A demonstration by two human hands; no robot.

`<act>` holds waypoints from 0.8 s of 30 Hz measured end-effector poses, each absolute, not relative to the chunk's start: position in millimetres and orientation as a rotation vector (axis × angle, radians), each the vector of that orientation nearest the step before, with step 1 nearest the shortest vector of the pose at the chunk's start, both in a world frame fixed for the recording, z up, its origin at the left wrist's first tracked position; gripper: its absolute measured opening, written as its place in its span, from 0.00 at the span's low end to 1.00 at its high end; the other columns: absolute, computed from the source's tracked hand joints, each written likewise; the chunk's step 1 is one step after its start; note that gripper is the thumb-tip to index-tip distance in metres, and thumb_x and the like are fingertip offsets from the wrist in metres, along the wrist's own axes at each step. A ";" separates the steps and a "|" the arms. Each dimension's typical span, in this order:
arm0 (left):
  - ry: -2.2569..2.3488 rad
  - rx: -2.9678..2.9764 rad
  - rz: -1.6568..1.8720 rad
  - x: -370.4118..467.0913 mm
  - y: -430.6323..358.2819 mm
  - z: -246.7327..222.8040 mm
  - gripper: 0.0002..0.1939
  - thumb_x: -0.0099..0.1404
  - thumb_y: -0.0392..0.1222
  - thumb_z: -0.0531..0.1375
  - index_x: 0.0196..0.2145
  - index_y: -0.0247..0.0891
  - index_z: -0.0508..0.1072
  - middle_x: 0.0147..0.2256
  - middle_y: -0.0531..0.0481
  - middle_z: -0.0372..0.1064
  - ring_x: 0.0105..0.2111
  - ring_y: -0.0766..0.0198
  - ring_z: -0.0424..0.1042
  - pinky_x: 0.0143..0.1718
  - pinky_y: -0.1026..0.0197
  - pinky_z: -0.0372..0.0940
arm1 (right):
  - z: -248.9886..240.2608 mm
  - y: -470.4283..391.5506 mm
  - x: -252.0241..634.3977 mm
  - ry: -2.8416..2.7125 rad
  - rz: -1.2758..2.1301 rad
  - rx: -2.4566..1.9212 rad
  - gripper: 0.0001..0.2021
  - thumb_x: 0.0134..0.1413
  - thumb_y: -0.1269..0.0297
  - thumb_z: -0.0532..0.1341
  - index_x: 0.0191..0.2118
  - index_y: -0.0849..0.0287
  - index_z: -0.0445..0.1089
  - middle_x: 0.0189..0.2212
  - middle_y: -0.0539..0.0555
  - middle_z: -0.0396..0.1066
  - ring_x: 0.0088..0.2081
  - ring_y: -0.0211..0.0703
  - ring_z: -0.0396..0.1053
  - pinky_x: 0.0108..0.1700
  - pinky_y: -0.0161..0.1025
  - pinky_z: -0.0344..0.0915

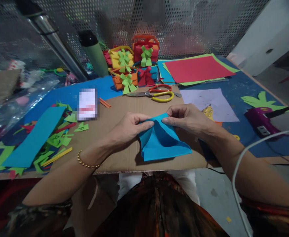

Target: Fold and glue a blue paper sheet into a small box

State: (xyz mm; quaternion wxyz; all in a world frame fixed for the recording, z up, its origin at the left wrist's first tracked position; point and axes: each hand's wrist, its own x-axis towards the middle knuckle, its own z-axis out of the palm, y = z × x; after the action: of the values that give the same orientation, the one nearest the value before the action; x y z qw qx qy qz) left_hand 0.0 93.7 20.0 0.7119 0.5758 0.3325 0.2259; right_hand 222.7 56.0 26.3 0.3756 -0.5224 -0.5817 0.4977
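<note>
A folded sheet of blue paper [164, 141] stands partly raised over the cardboard, its near edge creased into a flat base. My left hand [131, 126] pinches its upper left edge between thumb and fingers. At the upper right edge, my right hand [184, 118] pinches the same paper, thumb toward me. The paper bulges and hollows between both thumbs. Just beyond the hands lie scissors [150, 93] with one red and one yellow handle loop, blades pointing left. Underneath everything is a brown cardboard sheet [119, 154].
Small paper bags with bows [124, 82] stand at the back beside a green bottle [95, 54]. Red paper sheets [201, 69] lie back right. Green scraps [57, 138] and a blue strip [38, 138] lie left. A purple power socket [259, 120] and white cable [243, 154] are right.
</note>
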 end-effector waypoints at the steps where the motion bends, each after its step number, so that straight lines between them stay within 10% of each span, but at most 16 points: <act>1: 0.744 1.289 0.500 -0.2 94.1 19.8 0.17 0.59 0.52 0.71 0.37 0.34 0.82 0.30 0.49 0.77 0.27 0.67 0.70 0.29 0.65 0.66 | 24.6 56.1 220.8 -1.469 1.265 -1.336 0.26 0.41 0.40 0.74 0.25 0.58 0.67 0.19 0.44 0.60 0.22 0.32 0.54 0.23 0.34 0.49; 12: 0.788 1.337 0.506 -1.6 96.1 18.8 0.17 0.59 0.53 0.70 0.32 0.35 0.79 0.26 0.52 0.73 0.25 0.69 0.67 0.26 0.65 0.61 | 15.6 53.9 215.4 -1.409 1.244 -1.300 0.26 0.49 0.40 0.71 0.25 0.56 0.63 0.18 0.42 0.55 0.21 0.31 0.50 0.22 0.34 0.44; 24: 0.802 1.311 0.589 0.7 95.6 20.0 0.15 0.57 0.51 0.70 0.30 0.36 0.78 0.25 0.52 0.72 0.25 0.67 0.67 0.27 0.64 0.63 | 24.7 49.3 213.8 -1.260 1.626 -1.115 0.28 0.38 0.33 0.73 0.32 0.53 0.73 0.29 0.51 0.73 0.31 0.44 0.70 0.34 0.42 0.70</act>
State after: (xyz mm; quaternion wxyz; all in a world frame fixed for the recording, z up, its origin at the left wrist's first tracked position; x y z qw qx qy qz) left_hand 0.7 95.6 20.0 0.6799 0.5840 0.3574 0.2626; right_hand 213.8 49.3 24.7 0.3904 -0.4388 -0.4957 0.6398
